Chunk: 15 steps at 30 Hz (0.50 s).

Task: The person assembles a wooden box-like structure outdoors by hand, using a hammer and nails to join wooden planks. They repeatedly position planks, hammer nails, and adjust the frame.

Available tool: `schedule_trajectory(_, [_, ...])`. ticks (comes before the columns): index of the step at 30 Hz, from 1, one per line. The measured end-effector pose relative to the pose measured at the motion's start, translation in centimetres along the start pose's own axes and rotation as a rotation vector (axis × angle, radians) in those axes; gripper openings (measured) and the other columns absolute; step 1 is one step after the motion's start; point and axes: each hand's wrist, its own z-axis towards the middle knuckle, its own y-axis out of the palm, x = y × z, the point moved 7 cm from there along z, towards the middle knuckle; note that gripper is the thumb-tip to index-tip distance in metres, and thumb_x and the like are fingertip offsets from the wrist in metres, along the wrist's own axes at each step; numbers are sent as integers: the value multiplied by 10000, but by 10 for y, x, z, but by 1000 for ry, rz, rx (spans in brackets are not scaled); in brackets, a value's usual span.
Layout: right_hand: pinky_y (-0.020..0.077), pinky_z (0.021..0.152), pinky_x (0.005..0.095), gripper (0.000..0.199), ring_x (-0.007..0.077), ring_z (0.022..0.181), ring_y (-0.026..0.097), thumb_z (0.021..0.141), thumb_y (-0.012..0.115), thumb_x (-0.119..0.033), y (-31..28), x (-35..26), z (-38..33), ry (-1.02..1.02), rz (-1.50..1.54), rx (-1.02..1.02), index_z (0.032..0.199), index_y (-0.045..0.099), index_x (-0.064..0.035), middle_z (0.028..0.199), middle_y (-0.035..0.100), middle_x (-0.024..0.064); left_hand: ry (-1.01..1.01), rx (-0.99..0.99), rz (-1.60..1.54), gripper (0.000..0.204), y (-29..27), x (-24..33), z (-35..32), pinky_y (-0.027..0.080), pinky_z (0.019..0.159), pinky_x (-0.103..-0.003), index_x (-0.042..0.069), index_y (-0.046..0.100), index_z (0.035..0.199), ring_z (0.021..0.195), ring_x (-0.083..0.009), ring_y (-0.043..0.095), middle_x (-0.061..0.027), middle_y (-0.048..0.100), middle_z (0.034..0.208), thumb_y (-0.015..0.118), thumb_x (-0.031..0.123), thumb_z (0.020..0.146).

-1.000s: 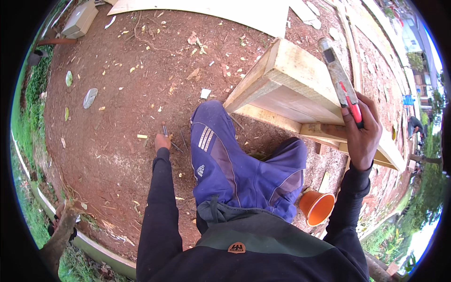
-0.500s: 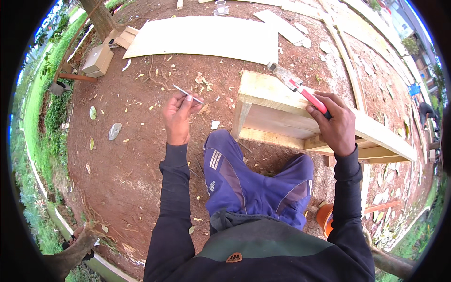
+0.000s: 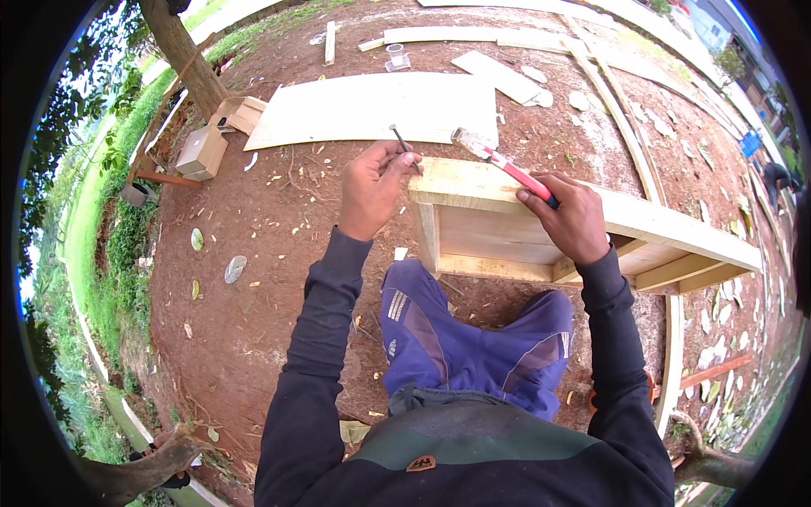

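Note:
My left hand [image 3: 373, 193] pinches a dark nail [image 3: 400, 140] between thumb and fingers, head up and tilted. The nail's lower end is by the left end of a long pale wooden frame [image 3: 460, 180]; I cannot tell if it touches the wood. In my right hand [image 3: 571, 218] is a hammer [image 3: 522, 175] with a red and black handle, fingers wrapped round the grip. Its metal head lies to the left, over the frame's top board. The frame has open compartments facing me and stands just beyond my knees.
A large pale panel [image 3: 372, 106] lies on the soil ahead. Cardboard boxes [image 3: 201, 152] sit near a tree trunk [image 3: 190, 63] at the left. Long planks [image 3: 621, 118] run along the right. Another person [image 3: 779, 177] is at the far right edge.
My left hand has brought the nail right and up to the frame's left end, turning it more upright. The hammer and right hand have shifted slightly left in the picture.

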Motion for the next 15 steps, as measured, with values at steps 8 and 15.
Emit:
schedule_trajectory(8, [520, 679, 426, 338, 322, 727, 680, 897, 753, -343, -1, 2, -2, 2, 32, 8, 1012, 748, -25, 834, 691, 124, -16, -4, 144, 197, 7, 1, 3, 579, 811, -319, -65, 663, 1116, 901, -183, 727, -133, 749, 993, 619, 87, 998])
schedule_trajectory(15, [487, 610, 385, 288, 247, 612, 626, 948, 716, -273, -28, 2, 0, 93, 173, -6, 919, 687, 12, 721, 646, 118, 73, -19, 374, 176, 11, 6, 3, 549, 795, -330, -17, 695, 1073, 875, -163, 713, -99, 762, 947, 609, 116, 998])
